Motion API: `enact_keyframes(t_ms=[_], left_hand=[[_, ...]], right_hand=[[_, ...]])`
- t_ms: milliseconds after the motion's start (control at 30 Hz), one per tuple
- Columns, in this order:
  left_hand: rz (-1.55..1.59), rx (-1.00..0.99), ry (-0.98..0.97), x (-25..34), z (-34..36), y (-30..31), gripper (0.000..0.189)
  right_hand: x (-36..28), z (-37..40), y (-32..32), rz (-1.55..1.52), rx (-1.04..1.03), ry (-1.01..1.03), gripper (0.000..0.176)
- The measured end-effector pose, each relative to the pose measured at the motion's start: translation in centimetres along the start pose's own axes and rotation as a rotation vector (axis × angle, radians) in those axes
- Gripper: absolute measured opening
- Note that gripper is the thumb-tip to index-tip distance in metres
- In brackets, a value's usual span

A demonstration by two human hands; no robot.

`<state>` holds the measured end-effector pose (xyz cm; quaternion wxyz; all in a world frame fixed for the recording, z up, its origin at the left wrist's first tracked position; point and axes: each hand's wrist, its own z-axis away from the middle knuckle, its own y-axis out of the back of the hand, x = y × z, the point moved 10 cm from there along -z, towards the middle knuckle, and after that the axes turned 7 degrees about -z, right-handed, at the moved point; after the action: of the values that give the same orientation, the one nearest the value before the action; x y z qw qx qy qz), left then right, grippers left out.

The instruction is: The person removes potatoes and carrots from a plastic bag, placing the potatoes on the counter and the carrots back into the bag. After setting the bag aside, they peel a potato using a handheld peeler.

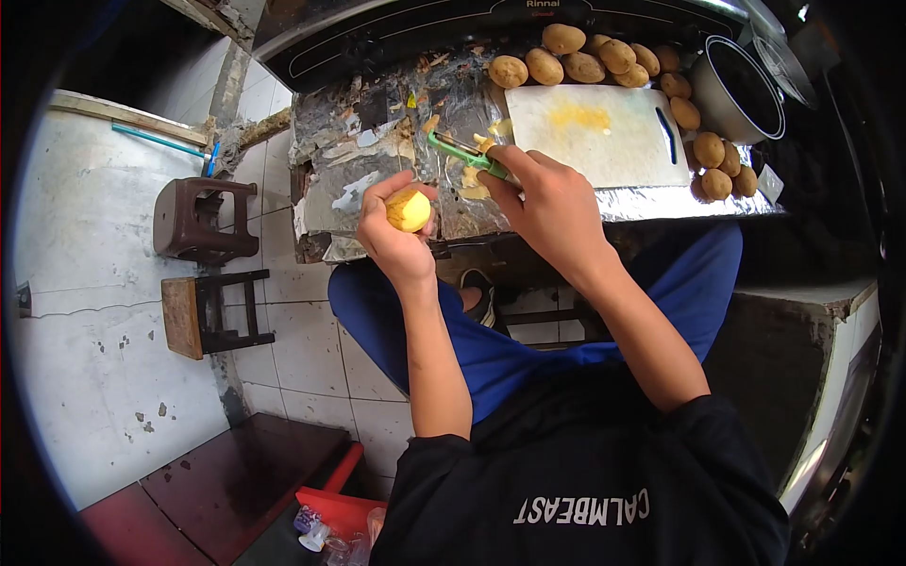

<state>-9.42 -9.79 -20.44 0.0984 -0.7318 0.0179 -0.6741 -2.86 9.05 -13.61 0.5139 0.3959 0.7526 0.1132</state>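
Observation:
My left hand (396,231) is closed around a partly peeled potato (409,210), its yellow flesh showing on the upper side. In my right hand (557,212) is a green-handled peeler (461,153), held a little above the worn counter and apart from the potato. Potato peelings (472,184) lie on the counter beneath the peeler. Just beyond my right hand, a white cutting board (599,141) bears a yellow stain. Several unpeeled potatoes (585,67) sit along the board's far and right sides.
A metal pot (741,90) stands at the right, with a glass lid (785,71) behind it. The Rinnai stove (425,33) borders the counter's far edge. Two stools (203,222) stand on the tiled floor at the left. A red container (344,514) is low by my side.

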Motion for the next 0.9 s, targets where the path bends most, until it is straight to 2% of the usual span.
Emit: enact_keyframes(t_ms=[67, 133, 167, 333, 400, 500, 633, 733, 800, 900], left_hand=[[0.003, -0.020, -0.010, -0.1, -0.1, 0.0, 0.046], [0.022, -0.018, -0.017, -0.2, -0.4, 0.1, 0.045], [0.036, -0.014, -0.024, -0.2, -0.4, 0.5, 0.044], [0.010, -0.036, -0.051, -0.3, -0.2, 0.4, 0.034], [0.005, -0.036, -0.040, -0.6, -0.3, 0.2, 0.036], [0.014, -0.013, -0.014, -0.7, -0.3, 0.3, 0.038], [0.048, -0.027, 0.014, -1.4, -0.5, 0.5, 0.044], [0.053, -0.028, 0.021, -1.5, -0.5, 0.5, 0.044], [0.054, -0.052, 0.000, -1.4, -0.6, 0.6, 0.043], [0.029, -0.058, -0.021, -1.1, -0.6, 0.5, 0.042]], right_hand=[[0.4, -0.2, -1.0, 0.068, -0.177, 0.004, 0.019], [0.4, -1.1, 1.5, 0.113, -0.030, -0.022, 0.018], [2.2, -1.3, 0.4, 0.165, -0.185, -0.098, 0.019], [3.5, -1.2, 1.5, 0.166, -0.118, -0.109, 0.021], [4.5, -1.0, 0.6, 0.171, -0.211, -0.132, 0.023], [3.9, -0.9, 1.3, 0.109, -0.105, -0.122, 0.023], [4.2, -0.5, 0.7, 0.027, -0.157, -0.053, 0.023], [5.3, -0.2, 1.6, 0.045, -0.084, -0.116, 0.021], [5.3, 0.1, 1.7, 0.140, -0.100, -0.045, 0.023], [5.6, 0.2, 1.5, 0.232, -0.188, -0.058, 0.022]])
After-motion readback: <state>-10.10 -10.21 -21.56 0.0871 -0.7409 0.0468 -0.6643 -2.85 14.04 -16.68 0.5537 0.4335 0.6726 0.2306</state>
